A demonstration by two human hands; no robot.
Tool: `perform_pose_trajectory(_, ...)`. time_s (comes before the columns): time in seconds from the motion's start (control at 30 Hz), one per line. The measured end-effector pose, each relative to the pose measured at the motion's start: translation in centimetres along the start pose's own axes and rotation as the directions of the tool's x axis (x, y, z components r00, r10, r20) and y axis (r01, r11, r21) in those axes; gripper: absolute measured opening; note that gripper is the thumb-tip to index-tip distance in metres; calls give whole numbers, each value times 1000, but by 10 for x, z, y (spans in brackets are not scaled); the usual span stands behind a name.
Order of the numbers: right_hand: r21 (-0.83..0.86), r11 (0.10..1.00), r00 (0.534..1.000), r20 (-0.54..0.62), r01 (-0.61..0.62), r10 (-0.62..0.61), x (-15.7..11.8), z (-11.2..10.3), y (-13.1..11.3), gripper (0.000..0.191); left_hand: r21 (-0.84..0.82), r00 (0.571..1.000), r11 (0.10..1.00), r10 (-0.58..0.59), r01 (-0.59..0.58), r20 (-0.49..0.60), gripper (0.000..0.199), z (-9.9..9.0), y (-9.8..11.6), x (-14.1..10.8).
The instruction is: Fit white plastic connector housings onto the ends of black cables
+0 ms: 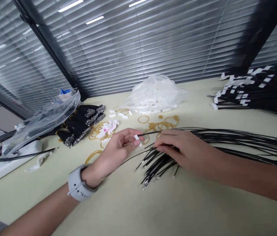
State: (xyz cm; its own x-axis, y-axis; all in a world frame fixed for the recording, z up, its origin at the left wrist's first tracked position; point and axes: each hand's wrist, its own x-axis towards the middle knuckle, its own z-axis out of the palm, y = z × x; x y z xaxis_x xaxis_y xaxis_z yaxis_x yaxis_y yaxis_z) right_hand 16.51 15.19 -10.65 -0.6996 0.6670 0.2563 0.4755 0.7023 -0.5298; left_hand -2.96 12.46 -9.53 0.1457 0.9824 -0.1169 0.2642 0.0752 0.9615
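My left hand (pixel 119 147), with a pale watch (pixel 77 185) at its wrist, pinches a small white plastic connector (pixel 138 140) between thumb and fingers. A black wire (pixel 148 133) runs from this connector toward the right. My right hand (pixel 187 147) is closed over a bundle of loose black wires (pixel 231 136), with thumb and fingertips pinching at a wire near the bundle's end. Part of that grip is hidden by the fingers. Bare metal tips (pixel 144 183) fan out below my right hand. A single wire also passes beneath my left hand.
Behind my hands lie yellow rubber bands (pixel 163 125), a crumpled paper scrap (pixel 107 127) and a clear bag of white connectors (pixel 154 95). Bundled black wires (pixel 79 123) lie at left beside a plastic bag (pixel 47 114). Wires with white connectors (pixel 246 85) are piled at right.
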Motion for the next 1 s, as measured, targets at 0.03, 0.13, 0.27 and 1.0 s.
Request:
perform_pose_trajectory(0.03, 4, 1000, 1000, -7, -8, 8, 0, 0, 2, 19, 9, 1000, 1000, 7, -6, -8, 22, -2, 0, 1)
perform_pose_trajectory(0.13, -14, 999, 999, -8, -44, 44, 0, -1, 7, 15, 50, 1000, 999, 7, -5, -29, 22, -5, 1, 2)
perform_pose_trajectory(0.27, 7, 998, 998, 7, -70, 70, 2, -5, 12, 17, 117, 1000, 993, 2, 0, -21, 24, -6, 4, 2)
perform_pose_trajectory(1.0, 60, 995, 997, -12, -80, 81, 4, -4, 19, 17, 91, 995, 990, -104, 104, -6, 27, -13, 7, 2)
